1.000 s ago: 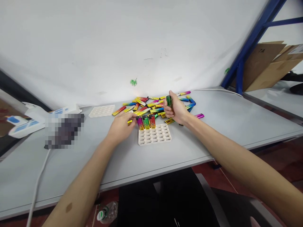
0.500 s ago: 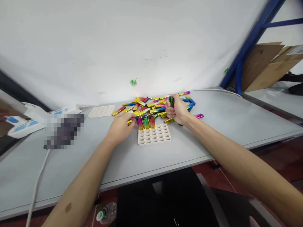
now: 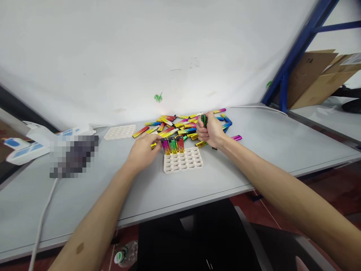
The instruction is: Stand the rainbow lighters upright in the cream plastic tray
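Green lighter [image 3: 204, 120] upright within the fingers [image 3: 200, 132] of the right hand [image 3: 211, 130]

Bare hands [image 3: 211, 130] and forearms [image 3: 270, 178] (an oval mark [image 3: 80, 248] on the left), black clothing [image 3: 222, 235].

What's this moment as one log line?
left hand: at purple lighter; right hand: gripping green lighter; white tray: three lighters upright; loose lighters: heaped behind

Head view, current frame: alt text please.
A person's right hand grips a green lighter by a loose pile of shiny multicoloured lighters. The left hand is beside three upright lighters in the back row of a white slotted tray on a grey table.
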Tool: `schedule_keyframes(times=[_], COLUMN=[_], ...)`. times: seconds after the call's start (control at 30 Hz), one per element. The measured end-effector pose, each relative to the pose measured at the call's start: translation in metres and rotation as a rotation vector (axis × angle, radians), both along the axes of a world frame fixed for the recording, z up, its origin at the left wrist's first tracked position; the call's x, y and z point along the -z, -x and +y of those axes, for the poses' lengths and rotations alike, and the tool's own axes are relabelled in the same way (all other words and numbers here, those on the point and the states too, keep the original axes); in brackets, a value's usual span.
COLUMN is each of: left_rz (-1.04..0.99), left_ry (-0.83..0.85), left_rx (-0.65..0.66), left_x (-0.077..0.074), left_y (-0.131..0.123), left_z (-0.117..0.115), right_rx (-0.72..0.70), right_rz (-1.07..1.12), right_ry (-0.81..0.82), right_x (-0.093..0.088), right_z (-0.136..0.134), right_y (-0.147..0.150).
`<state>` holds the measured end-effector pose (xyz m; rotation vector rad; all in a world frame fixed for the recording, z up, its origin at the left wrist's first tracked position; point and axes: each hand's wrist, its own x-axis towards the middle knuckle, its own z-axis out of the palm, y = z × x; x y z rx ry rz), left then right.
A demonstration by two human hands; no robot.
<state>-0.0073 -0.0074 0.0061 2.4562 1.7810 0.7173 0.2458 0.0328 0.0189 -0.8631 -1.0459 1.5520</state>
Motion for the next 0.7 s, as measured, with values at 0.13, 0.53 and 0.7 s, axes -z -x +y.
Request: schedule_keyframes(times=[0.13,0.53,0.7], left_rz=[-0.002,-0.011,-0.008], left_ry=[0.000,-0.021,-0.010], left_rx=[-0.006,0.001,0.007], left_x=[-0.0002,0.0016,0.0025], left_y=[0.0001,0.0017,0.0019], left_z=[-0.0003,0.0009,0.0010], right_rx=[-0.002,-0.084,-0.104], right_rz=[-0.007,-0.119,-0.389], right_ry=[0.000,-0.226,-0.408], right_x=[0.0012,0.0074,0.0047], right_z=[-0.0003,-0.0025,-0.0079], right_y=[-0.0005,0.0056,-0.0010])
